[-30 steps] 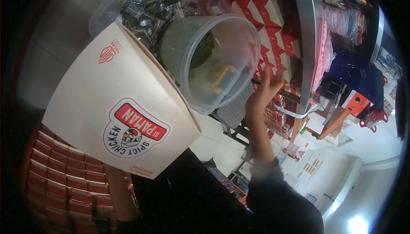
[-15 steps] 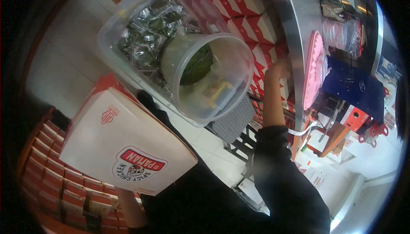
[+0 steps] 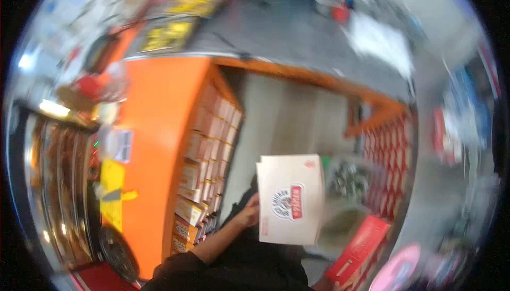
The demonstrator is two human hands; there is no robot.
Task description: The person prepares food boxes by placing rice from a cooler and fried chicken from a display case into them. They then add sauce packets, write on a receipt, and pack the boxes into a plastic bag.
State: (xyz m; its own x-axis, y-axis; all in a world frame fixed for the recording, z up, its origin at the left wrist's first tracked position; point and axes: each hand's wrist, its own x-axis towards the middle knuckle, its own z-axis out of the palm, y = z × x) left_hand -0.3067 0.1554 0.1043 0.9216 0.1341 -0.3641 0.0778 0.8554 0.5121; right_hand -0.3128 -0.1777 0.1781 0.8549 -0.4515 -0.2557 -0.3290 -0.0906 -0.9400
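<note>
My left hand (image 3: 249, 213) grips the side edge of a white printed chicken takeaway box (image 3: 289, 227), held upright in front of me with its logo facing up at me. At the bottom right, my right hand (image 3: 322, 284) shows only in part, at the lower end of a long red carton (image 3: 361, 248), which it holds; its fingers are mostly hidden. Behind the white box stands a clear plastic tub (image 3: 332, 182) with wrapped green leaves in it. A round clear container beside it is partly covered by both boxes.
An orange cabinet (image 3: 159, 110) on the left holds rows of stacked boxes (image 3: 210, 147). A dark countertop (image 3: 287, 30) crosses the far side, with yellow packs (image 3: 170, 36) on it. Red-and-white cartons (image 3: 390, 153) line the right, below a grey counter (image 3: 425, 200).
The view has swung round to the orange cabinet and far counter. My right hand, earlier empty-looking by the red-and-white cartons, now has a red carton. My left hand keeps the white box.
</note>
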